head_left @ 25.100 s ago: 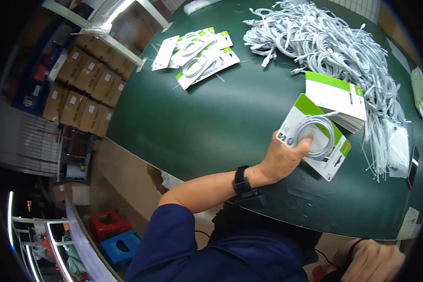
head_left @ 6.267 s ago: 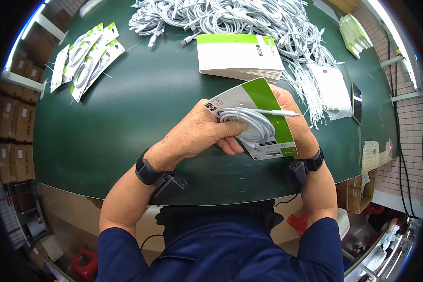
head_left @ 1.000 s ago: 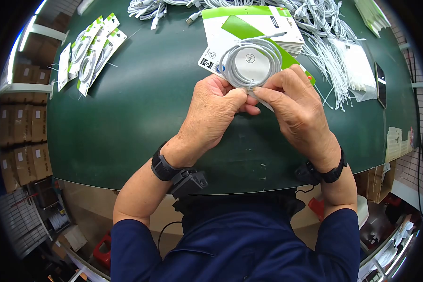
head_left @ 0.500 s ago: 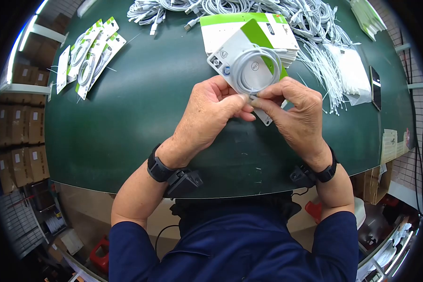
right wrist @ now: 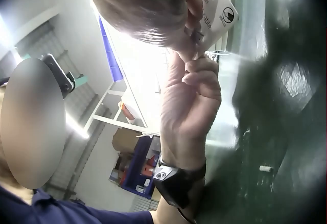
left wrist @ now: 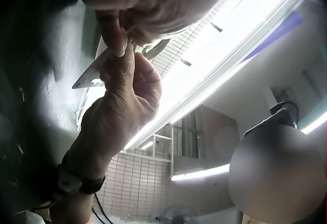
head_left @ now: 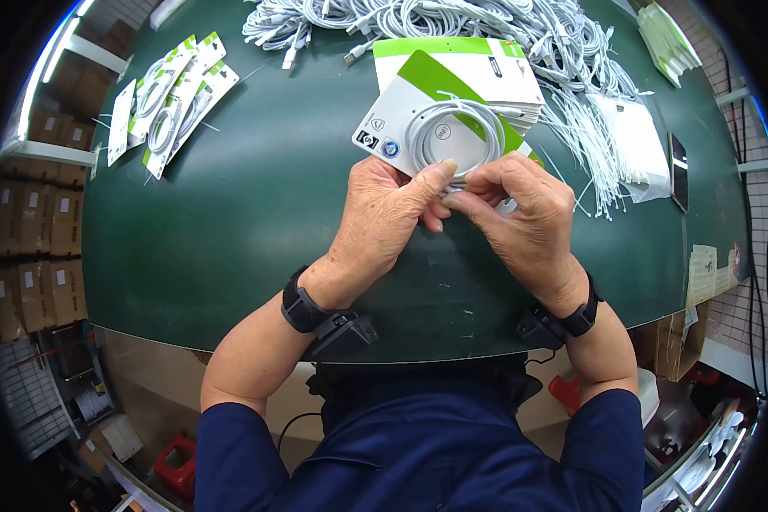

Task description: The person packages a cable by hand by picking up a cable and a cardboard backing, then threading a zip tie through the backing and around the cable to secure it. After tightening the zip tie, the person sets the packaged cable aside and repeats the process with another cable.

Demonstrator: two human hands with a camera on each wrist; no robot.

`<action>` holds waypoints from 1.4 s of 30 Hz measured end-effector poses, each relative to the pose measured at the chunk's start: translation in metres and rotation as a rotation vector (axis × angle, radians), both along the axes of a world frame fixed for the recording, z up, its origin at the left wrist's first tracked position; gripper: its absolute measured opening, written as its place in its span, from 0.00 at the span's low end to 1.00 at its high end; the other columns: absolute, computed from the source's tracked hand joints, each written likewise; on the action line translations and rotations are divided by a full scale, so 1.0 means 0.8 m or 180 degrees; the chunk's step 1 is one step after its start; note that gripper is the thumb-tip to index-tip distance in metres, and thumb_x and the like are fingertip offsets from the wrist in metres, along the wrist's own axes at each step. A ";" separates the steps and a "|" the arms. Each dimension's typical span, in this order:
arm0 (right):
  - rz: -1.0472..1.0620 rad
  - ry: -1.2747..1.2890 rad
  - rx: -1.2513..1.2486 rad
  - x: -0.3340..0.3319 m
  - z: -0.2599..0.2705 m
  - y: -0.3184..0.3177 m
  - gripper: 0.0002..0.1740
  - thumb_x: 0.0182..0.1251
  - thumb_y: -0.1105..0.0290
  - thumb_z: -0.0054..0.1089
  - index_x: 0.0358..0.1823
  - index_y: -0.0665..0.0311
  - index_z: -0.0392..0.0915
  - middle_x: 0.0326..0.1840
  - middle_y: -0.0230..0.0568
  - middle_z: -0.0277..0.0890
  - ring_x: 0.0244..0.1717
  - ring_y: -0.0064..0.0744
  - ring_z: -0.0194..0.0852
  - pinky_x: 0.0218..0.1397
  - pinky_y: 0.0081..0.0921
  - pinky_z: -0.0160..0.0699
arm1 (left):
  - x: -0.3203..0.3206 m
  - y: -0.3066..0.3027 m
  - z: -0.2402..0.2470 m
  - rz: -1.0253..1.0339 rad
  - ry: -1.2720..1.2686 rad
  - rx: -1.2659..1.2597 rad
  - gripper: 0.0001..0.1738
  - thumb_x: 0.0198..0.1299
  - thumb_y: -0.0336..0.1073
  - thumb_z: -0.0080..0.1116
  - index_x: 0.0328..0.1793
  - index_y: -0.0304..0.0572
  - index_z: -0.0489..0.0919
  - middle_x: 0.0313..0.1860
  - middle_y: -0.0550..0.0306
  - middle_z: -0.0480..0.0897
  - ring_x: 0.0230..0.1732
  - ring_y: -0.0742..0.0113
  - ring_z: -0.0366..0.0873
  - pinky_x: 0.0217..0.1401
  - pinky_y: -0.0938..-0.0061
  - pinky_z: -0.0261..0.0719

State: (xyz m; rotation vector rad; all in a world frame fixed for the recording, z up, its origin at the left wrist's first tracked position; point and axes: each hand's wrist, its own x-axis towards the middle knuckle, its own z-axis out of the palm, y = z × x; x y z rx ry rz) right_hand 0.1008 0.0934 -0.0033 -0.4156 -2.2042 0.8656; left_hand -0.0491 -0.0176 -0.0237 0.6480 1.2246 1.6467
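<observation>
My left hand (head_left: 380, 209) grips a white and green packaging card (head_left: 380, 119) by its lower edge. On the card's face lies a coiled white USB cable (head_left: 415, 141), a round ring with a printed circle showing inside it. My left thumb presses on the bottom of the coil. Thumb and forefinger of my right hand (head_left: 525, 209) pinch at that same spot, fingertips against the left ones. In the right wrist view a small metal plug (right wrist: 197, 36) shows between the fingers, in front of the card (right wrist: 219, 17). What exactly the right fingertips pinch, I cannot tell.
Behind the card stands a stack of blank cards (head_left: 452, 64). A heap of white cables (head_left: 435, 17) lies at the back. White cable ties (head_left: 593, 162), a plastic bag (head_left: 648, 145) and a phone (head_left: 678, 171) are to the right. Several cards with cables (head_left: 179, 98) lie left.
Earlier the cable was a looser bundle on the card; now it is a round ring. Over the last second the card turned and shifted slightly left, and my left thumb moved onto the coil.
</observation>
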 end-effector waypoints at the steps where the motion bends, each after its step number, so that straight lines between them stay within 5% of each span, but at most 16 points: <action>1: -0.0013 -0.0019 -0.0013 0.001 0.000 0.001 0.13 0.54 0.75 0.83 0.36 0.65 0.85 0.31 0.36 0.84 0.27 0.25 0.84 0.32 0.22 0.84 | 0.000 -0.001 0.000 -0.0009 0.0007 -0.0007 0.11 0.73 0.37 0.67 0.48 0.34 0.84 0.34 0.57 0.86 0.26 0.77 0.80 0.26 0.84 0.79; 6: -0.0045 -0.0235 -0.0449 0.005 0.003 0.003 0.14 0.53 0.72 0.85 0.35 0.65 0.85 0.29 0.37 0.83 0.26 0.24 0.84 0.31 0.22 0.84 | -0.001 -0.003 0.001 0.0010 0.0194 -0.0151 0.11 0.71 0.38 0.69 0.46 0.36 0.85 0.34 0.59 0.86 0.29 0.78 0.80 0.26 0.82 0.77; 9: -0.0091 0.0066 0.0001 0.010 0.010 0.016 0.12 0.57 0.72 0.83 0.36 0.65 0.85 0.28 0.36 0.83 0.26 0.21 0.82 0.32 0.20 0.82 | 0.000 0.000 0.004 0.0057 0.0347 -0.0054 0.12 0.70 0.38 0.69 0.50 0.36 0.86 0.38 0.59 0.87 0.34 0.78 0.81 0.28 0.81 0.78; 15: -0.1219 0.0787 -0.0944 0.034 0.037 0.071 0.08 0.74 0.69 0.70 0.39 0.67 0.84 0.33 0.30 0.83 0.31 0.15 0.77 0.36 0.18 0.77 | -0.009 -0.001 0.016 -0.0297 0.0108 0.0281 0.14 0.69 0.31 0.68 0.58 0.34 0.85 0.50 0.54 0.89 0.43 0.73 0.85 0.34 0.78 0.85; 23: 0.1213 -0.0644 -0.3529 0.026 0.002 0.073 0.20 0.83 0.58 0.57 0.50 0.72 0.85 0.42 0.35 0.86 0.38 0.17 0.81 0.41 0.17 0.81 | -0.008 -0.006 0.019 -0.0743 -0.0186 0.0488 0.15 0.65 0.21 0.69 0.57 0.33 0.86 0.50 0.53 0.90 0.47 0.70 0.87 0.47 0.75 0.90; 35: 0.1334 -0.0586 -0.3615 0.016 0.010 0.051 0.09 0.77 0.68 0.66 0.42 0.67 0.82 0.35 0.33 0.85 0.32 0.15 0.81 0.36 0.14 0.80 | 0.003 -0.007 0.018 -0.0938 0.0307 0.0546 0.18 0.61 0.17 0.69 0.58 0.31 0.85 0.51 0.50 0.90 0.50 0.69 0.88 0.56 0.72 0.90; 42: 0.1407 -0.0504 -0.2824 0.011 -0.001 0.054 0.08 0.77 0.72 0.66 0.42 0.69 0.78 0.34 0.35 0.85 0.34 0.15 0.82 0.35 0.16 0.80 | 0.008 -0.008 0.012 -0.0724 0.0393 0.0317 0.12 0.64 0.19 0.67 0.53 0.34 0.87 0.44 0.57 0.89 0.39 0.75 0.85 0.43 0.78 0.86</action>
